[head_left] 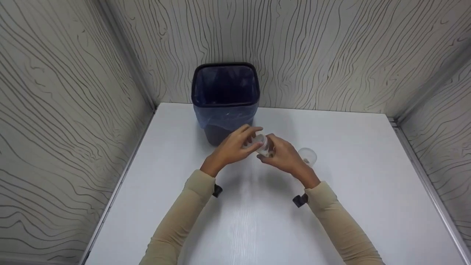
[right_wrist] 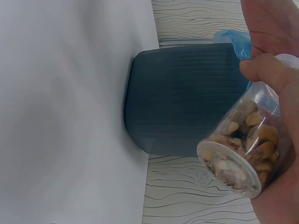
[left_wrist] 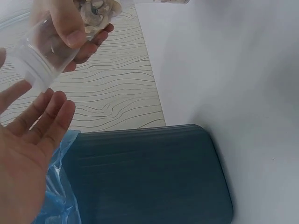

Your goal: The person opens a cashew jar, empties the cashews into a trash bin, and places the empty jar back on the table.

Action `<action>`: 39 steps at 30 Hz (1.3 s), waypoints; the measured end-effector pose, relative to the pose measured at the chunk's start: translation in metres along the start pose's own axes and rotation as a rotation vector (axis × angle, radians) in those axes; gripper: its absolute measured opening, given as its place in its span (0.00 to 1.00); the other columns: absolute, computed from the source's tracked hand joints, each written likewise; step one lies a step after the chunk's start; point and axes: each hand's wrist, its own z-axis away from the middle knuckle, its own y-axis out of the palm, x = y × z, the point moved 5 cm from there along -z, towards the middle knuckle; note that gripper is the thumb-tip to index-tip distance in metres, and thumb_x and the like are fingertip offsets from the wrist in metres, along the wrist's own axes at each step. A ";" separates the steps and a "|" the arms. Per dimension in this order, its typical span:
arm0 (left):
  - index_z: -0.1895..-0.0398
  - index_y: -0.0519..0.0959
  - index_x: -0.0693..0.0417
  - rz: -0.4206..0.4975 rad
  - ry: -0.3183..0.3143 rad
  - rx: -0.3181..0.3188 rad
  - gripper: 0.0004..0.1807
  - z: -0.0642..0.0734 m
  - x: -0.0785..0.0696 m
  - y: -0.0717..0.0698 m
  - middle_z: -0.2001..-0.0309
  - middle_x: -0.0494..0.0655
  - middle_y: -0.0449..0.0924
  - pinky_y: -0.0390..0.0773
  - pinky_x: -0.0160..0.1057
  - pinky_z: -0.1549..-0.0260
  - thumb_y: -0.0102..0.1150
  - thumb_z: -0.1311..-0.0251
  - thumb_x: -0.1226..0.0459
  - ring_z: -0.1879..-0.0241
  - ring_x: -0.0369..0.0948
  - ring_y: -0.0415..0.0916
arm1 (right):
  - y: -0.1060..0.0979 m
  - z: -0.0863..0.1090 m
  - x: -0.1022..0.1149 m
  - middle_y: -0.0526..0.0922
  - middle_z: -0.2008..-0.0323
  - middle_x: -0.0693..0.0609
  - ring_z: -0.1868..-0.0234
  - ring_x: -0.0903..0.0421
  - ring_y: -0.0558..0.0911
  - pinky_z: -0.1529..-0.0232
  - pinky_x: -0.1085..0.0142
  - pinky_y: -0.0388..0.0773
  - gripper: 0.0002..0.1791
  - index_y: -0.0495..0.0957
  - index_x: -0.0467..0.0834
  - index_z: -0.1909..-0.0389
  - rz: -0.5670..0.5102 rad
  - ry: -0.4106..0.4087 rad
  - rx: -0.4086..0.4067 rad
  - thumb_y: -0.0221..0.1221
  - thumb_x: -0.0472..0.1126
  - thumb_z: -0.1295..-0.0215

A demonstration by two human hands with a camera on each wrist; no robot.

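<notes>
My right hand [head_left: 285, 154] grips a clear plastic jar [right_wrist: 250, 135], tilted, with tan and brown shell-like pieces [right_wrist: 261, 144] at its base end. The jar's translucent top [left_wrist: 35, 65] points toward my left hand [head_left: 233, 145]. In the left wrist view the left fingers [left_wrist: 46, 119] are spread and fairly straight, the index tip at the edge of the jar's top; the thumb is mostly out of frame. A second clear container [head_left: 307, 156] stands on the table, right of the right hand, with some pieces inside.
Behind the hands stands a dark bin [head_left: 211, 135] with a blue liner [head_left: 226, 114] folded over its rim, close to the back wall [head_left: 312, 55]. The white table [head_left: 368, 184] lies under everything, with patterned panels at its sides.
</notes>
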 end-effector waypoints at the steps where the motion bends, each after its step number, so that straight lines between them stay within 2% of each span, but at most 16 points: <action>1: 0.25 0.74 0.47 0.009 -0.008 -0.005 0.30 0.000 0.000 -0.001 0.48 0.51 0.80 0.85 0.42 0.49 0.59 0.23 0.46 0.51 0.46 0.83 | 0.000 0.000 0.000 0.86 0.56 0.49 0.60 0.54 0.82 0.58 0.58 0.81 0.28 0.78 0.43 0.41 -0.010 0.009 0.003 0.77 0.46 0.38; 5: 0.22 0.70 0.48 0.047 -0.009 -0.031 0.32 0.001 0.001 -0.006 0.43 0.49 0.79 0.84 0.43 0.42 0.59 0.22 0.47 0.46 0.43 0.82 | -0.003 0.000 -0.002 0.87 0.52 0.48 0.55 0.53 0.84 0.53 0.54 0.83 0.29 0.78 0.43 0.40 -0.044 0.035 0.009 0.77 0.45 0.39; 10: 0.24 0.71 0.51 0.080 0.081 -0.042 0.29 0.002 -0.004 -0.010 0.37 0.51 0.78 0.80 0.44 0.34 0.62 0.23 0.54 0.38 0.44 0.79 | -0.006 -0.001 -0.003 0.87 0.48 0.46 0.49 0.50 0.86 0.46 0.48 0.85 0.30 0.77 0.43 0.39 -0.038 0.031 0.019 0.77 0.43 0.39; 15: 0.33 0.78 0.53 0.117 0.190 -0.053 0.23 0.001 -0.011 -0.011 0.33 0.50 0.74 0.79 0.44 0.33 0.66 0.30 0.63 0.34 0.44 0.74 | -0.009 -0.002 -0.001 0.87 0.49 0.46 0.52 0.50 0.85 0.50 0.51 0.84 0.31 0.77 0.42 0.38 -0.014 0.006 0.019 0.78 0.43 0.40; 19: 0.37 0.81 0.52 0.140 0.245 -0.045 0.22 0.001 -0.014 -0.009 0.32 0.52 0.73 0.81 0.43 0.35 0.66 0.33 0.68 0.32 0.46 0.74 | -0.010 -0.003 0.000 0.87 0.53 0.48 0.57 0.53 0.83 0.55 0.55 0.82 0.31 0.78 0.42 0.38 0.006 -0.007 0.013 0.78 0.44 0.39; 25: 0.37 0.83 0.49 0.141 0.265 0.002 0.27 0.002 -0.015 -0.005 0.28 0.51 0.72 0.76 0.45 0.29 0.65 0.39 0.76 0.28 0.45 0.71 | -0.011 -0.003 0.002 0.85 0.59 0.48 0.62 0.55 0.80 0.59 0.59 0.79 0.29 0.78 0.43 0.40 0.041 -0.026 0.013 0.77 0.45 0.38; 32: 0.40 0.85 0.49 0.117 0.268 0.006 0.27 0.002 -0.014 -0.003 0.30 0.50 0.74 0.72 0.43 0.26 0.62 0.42 0.79 0.28 0.44 0.70 | -0.010 -0.003 0.003 0.83 0.61 0.49 0.62 0.56 0.79 0.61 0.60 0.78 0.24 0.77 0.44 0.47 0.035 -0.012 0.023 0.77 0.45 0.38; 35: 0.41 0.85 0.50 0.114 0.262 0.003 0.25 0.002 -0.014 -0.003 0.31 0.51 0.75 0.74 0.44 0.27 0.63 0.40 0.78 0.29 0.45 0.71 | -0.010 -0.003 0.004 0.84 0.61 0.49 0.62 0.55 0.79 0.60 0.60 0.79 0.25 0.77 0.44 0.45 0.034 -0.016 0.021 0.77 0.45 0.38; 39: 0.37 0.85 0.50 0.122 0.232 0.003 0.24 0.002 -0.013 -0.004 0.32 0.52 0.75 0.82 0.45 0.37 0.66 0.36 0.73 0.32 0.46 0.73 | -0.010 -0.003 0.004 0.84 0.60 0.50 0.61 0.55 0.80 0.60 0.59 0.81 0.28 0.78 0.44 0.40 0.035 -0.034 0.014 0.77 0.44 0.39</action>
